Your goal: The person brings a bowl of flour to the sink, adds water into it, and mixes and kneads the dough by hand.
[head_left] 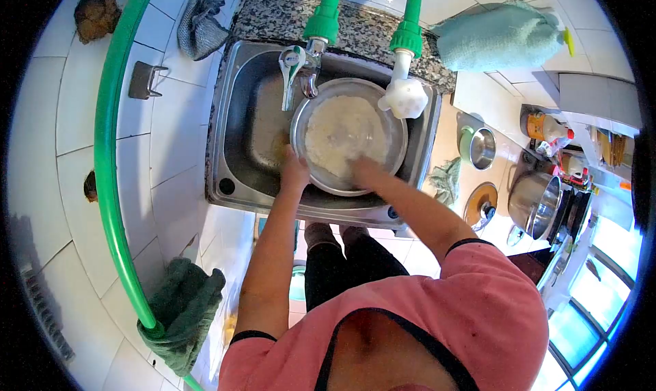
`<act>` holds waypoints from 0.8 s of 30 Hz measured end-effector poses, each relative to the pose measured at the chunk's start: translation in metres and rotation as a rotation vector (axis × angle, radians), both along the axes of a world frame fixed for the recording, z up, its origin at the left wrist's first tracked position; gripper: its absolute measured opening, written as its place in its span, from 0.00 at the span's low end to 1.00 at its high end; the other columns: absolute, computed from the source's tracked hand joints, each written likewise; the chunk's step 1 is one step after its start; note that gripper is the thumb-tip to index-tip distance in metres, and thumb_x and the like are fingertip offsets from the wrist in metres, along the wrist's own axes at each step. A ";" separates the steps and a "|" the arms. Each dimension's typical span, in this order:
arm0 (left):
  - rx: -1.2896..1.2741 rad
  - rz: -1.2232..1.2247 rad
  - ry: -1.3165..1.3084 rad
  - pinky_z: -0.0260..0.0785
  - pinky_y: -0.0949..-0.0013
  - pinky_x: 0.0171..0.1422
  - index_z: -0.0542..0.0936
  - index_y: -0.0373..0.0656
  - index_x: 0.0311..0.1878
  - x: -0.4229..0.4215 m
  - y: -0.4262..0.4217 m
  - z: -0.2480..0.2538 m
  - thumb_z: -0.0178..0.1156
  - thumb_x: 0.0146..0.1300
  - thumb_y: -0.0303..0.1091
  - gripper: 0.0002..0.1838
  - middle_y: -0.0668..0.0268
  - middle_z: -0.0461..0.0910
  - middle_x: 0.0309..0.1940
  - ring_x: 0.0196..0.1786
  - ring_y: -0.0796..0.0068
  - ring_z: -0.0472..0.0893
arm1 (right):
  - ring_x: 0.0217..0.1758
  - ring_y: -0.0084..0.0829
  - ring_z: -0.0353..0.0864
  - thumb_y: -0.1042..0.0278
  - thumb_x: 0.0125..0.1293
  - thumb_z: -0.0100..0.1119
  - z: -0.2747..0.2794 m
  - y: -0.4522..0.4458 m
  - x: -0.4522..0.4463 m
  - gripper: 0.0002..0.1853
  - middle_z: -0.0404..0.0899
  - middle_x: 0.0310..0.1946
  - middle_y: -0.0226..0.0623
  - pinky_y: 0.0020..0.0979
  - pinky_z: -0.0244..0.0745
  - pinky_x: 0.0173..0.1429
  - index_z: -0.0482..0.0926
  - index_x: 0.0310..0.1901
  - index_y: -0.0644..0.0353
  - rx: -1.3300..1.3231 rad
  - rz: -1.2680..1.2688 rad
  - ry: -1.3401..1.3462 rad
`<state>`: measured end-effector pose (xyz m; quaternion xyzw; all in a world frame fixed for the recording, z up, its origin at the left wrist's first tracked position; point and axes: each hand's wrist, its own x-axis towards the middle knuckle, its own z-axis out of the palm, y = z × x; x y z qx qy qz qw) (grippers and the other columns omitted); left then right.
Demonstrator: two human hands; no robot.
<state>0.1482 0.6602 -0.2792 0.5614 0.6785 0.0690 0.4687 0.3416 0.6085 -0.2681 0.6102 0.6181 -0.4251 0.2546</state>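
Observation:
A round metal bowl (399, 141) sits in the steel sink (236, 141), under the taps. Inside it lies a pale, whitish mass (345, 135), perhaps rice in cloudy water; its exact kind is unclear. My left hand (294, 171) grips the bowl's left rim, its fingers partly hidden. My right hand (367, 173) reaches over the near rim into the bowl, at the whitish contents. Motion smears its fingers, so I cannot see whether they hold anything.
A lever tap (292, 70) and a white-headed tap (406, 98) overhang the sink. To the right stand a small steel pot (482, 148), a lid (481, 205) and a large pot (536, 203). A green pipe (106, 117) runs along the left wall, with a dark cloth (181, 309) on it.

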 end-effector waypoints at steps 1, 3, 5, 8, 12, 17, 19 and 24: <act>0.083 -0.046 0.060 0.65 0.50 0.45 0.57 0.37 0.56 -0.001 0.000 0.000 0.48 0.57 0.30 0.23 0.40 0.73 0.38 0.42 0.42 0.73 | 0.50 0.45 0.71 0.63 0.54 0.49 -0.006 -0.009 -0.002 0.25 0.69 0.49 0.50 0.46 0.63 0.56 0.66 0.57 0.51 -0.002 -0.001 -0.003; 0.124 -0.065 0.031 0.65 0.50 0.46 0.57 0.36 0.56 -0.005 0.002 0.001 0.48 0.57 0.30 0.23 0.40 0.73 0.39 0.43 0.42 0.73 | 0.51 0.44 0.71 0.62 0.54 0.49 -0.028 -0.021 -0.007 0.24 0.72 0.46 0.49 0.46 0.61 0.58 0.69 0.55 0.52 0.105 -0.073 0.254; 0.159 -0.097 0.006 0.64 0.50 0.47 0.57 0.35 0.56 -0.009 0.002 0.000 0.48 0.57 0.30 0.24 0.40 0.73 0.39 0.43 0.42 0.73 | 0.50 0.41 0.72 0.60 0.54 0.50 -0.014 -0.014 0.035 0.21 0.74 0.43 0.46 0.43 0.64 0.55 0.73 0.51 0.50 0.210 0.211 0.214; 0.281 -0.107 0.147 0.68 0.53 0.41 0.58 0.35 0.55 0.000 -0.004 -0.002 0.48 0.57 0.30 0.22 0.39 0.72 0.38 0.39 0.46 0.76 | 0.51 0.39 0.72 0.59 0.52 0.51 0.014 0.046 0.071 0.17 0.74 0.45 0.40 0.47 0.64 0.52 0.77 0.45 0.47 0.174 0.736 -0.145; -0.151 0.062 -0.097 0.74 0.59 0.25 0.55 0.34 0.57 0.011 0.003 0.023 0.46 0.58 0.29 0.24 0.37 0.71 0.37 0.29 0.50 0.78 | 0.51 0.41 0.71 0.63 0.50 0.53 -0.044 0.087 0.107 0.16 0.73 0.44 0.41 0.47 0.63 0.53 0.76 0.42 0.53 0.557 0.643 -0.144; -0.108 0.084 -0.159 0.76 0.62 0.20 0.54 0.32 0.53 0.008 0.001 0.018 0.45 0.58 0.26 0.21 0.40 0.71 0.37 0.26 0.48 0.78 | 0.56 0.43 0.67 0.66 0.56 0.43 -0.080 0.022 0.113 0.19 0.69 0.51 0.47 0.51 0.63 0.55 0.73 0.50 0.57 0.610 0.640 -0.236; -0.100 0.096 -0.190 0.77 0.61 0.21 0.57 0.35 0.47 0.003 0.001 0.003 0.46 0.57 0.23 0.15 0.42 0.69 0.38 0.29 0.48 0.78 | 0.54 0.44 0.70 0.69 0.56 0.41 -0.005 0.016 0.059 0.21 0.69 0.50 0.51 0.44 0.66 0.55 0.69 0.53 0.56 0.069 0.355 -0.081; -0.193 0.164 -0.250 0.77 0.61 0.21 0.57 0.33 0.48 0.010 0.009 0.027 0.47 0.57 0.22 0.16 0.44 0.67 0.40 0.35 0.48 0.77 | 0.52 0.46 0.71 0.67 0.57 0.43 -0.029 0.007 -0.028 0.20 0.71 0.48 0.51 0.39 0.69 0.51 0.71 0.52 0.52 0.254 -0.029 0.221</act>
